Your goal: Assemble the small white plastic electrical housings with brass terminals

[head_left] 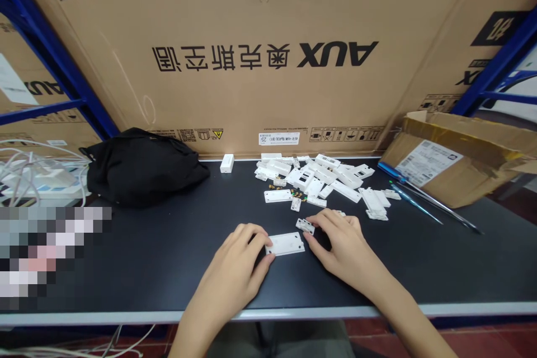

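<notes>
Pinching a white plate (286,244) at its nine-o'clock end, the left hand's (232,263) fingers hover or rest at the black counter (146,268), I can't tell; the right hand's (346,246) clamp a small white piece (305,226) at two. Cardboard (268,100) towers at twelve.

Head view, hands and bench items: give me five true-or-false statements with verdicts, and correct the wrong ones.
1. The left hand holds one end of a flat white plate. True.
2. The right hand grips a screwdriver. False: it holds a small white piece.
3. A black cloth bundle lies to the left of the loose white parts. True.
4. The loose white parts form one straight row. False: they lie in a jumbled heap.
5. The cardboard box stands left of the black cloth bundle. False: it stands at the right, beyond the heap.
</notes>
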{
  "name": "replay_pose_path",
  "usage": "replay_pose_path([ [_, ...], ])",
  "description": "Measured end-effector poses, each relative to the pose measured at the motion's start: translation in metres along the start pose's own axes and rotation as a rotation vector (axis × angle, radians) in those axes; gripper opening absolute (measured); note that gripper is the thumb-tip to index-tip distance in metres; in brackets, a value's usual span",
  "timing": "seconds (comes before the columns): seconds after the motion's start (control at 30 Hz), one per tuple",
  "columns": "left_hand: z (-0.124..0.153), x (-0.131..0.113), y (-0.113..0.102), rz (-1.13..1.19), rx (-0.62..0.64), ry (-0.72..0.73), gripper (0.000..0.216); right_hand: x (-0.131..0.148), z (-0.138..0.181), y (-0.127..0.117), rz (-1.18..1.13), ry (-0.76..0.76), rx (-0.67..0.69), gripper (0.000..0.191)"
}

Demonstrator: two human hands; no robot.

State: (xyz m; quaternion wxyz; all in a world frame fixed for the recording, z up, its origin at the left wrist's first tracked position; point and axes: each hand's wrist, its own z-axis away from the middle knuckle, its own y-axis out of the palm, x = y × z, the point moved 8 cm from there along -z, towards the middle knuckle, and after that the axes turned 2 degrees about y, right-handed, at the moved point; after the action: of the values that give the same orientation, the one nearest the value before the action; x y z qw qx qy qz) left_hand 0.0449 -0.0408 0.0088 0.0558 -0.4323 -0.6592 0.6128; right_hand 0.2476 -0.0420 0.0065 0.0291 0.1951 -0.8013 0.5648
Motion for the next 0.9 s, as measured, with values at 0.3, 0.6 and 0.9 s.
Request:
replay_pose_path([
  [0.3,0.0005,-0.002,0.0005,0.017,0.027,0.003,0.004,-0.0066,0.0021,-0.0008,-0.024,0.041,-0.007,0.013],
  [0.6,0.0014,-0.0015,0.0,0.017,0.026,0.0,0.007,-0.0055,0.0038,-0.001,-0.041,0.046,0.012,0.012],
  [0.9,0.001,-0.0034,-0.0006,-0.007,-0.004,0.039,0.015,-0.0061,0.0055,0.0009,-0.04,0.041,0.019,0.013],
])
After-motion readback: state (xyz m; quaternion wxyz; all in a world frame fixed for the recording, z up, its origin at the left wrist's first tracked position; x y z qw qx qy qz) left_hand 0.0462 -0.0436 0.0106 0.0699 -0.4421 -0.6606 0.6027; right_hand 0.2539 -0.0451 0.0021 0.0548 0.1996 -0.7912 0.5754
